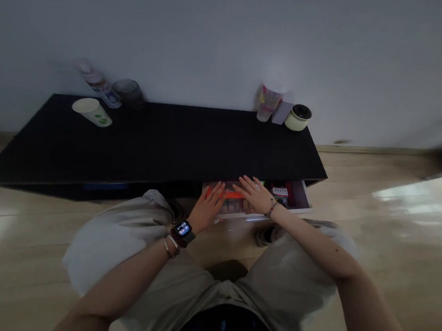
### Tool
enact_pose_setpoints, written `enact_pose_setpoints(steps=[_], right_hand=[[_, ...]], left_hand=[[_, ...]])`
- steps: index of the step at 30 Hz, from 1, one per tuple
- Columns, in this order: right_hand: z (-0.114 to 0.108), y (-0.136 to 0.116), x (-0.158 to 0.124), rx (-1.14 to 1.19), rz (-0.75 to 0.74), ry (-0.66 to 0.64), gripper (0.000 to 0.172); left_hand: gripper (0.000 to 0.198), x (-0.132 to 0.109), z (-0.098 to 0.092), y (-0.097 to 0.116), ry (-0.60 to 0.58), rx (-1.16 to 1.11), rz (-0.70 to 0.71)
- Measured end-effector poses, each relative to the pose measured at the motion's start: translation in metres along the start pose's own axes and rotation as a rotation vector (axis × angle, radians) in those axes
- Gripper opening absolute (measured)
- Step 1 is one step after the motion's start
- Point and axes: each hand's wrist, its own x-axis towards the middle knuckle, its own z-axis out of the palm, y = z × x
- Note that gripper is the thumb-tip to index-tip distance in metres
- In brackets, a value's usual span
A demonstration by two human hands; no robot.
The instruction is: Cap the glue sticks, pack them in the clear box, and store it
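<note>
Nearest the camera: the wearer's dark top point(227, 321), then light trousers point(119, 241), knees spread to either side of a drawer point(301, 196) standing part-way out from under a black worktop point(192, 143). Main risk, my judgement: a knee nudging the drawer inward could pinch the right hand point(256, 196), its fingertips close to the worktop's front edge. Left hand point(208, 206) lies over the drawer's left part. Grip wide on both, fingers spread; whether the palms press on anything, cannot tell. An orange item point(233, 194) sits in the drawer between the hands; if it rides too high, it could jam against the worktop's underside. A small white box point(280, 192), right of the right hand, might shift with a hard shove. Room: plain grey wall point(200, 41) behind, pale glossy floor point(363, 207), dim light. Worktop's left end: spray bottle point(100, 85), dark tumbler point(130, 95), white paper cup point(95, 113). Right end, grouped near the wall: patterned clear cup point(267, 104), pale carton point(283, 110), squat cream jar point(296, 121) under a dark lid.
</note>
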Motion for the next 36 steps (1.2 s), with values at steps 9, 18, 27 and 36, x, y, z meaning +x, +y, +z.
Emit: enact_pose_setpoints(steps=[9, 18, 27, 36], right_hand=[[0.017, 0.022, 0.03, 0.02, -0.07, -0.047, 0.129], [0.002, 0.041, 0.048, 0.028, -0.084, -0.026, 0.105], [0.012, 0.056, 0.054, 0.053, -0.04, 0.019, 0.078], [0.021, 0.05, 0.064, 0.046, 0.025, 0.08, 0.051]], left_hand=[[0.102, 0.03, -0.007, -0.022, -0.012, 0.026, -0.092], [0.075, 0.038, 0.015, -0.047, 0.098, -0.089, -0.182], [0.05, 0.048, 0.028, -0.061, 0.213, -0.112, -0.18], [0.049, 0.049, 0.031, -0.068, 0.237, -0.111, -0.154]])
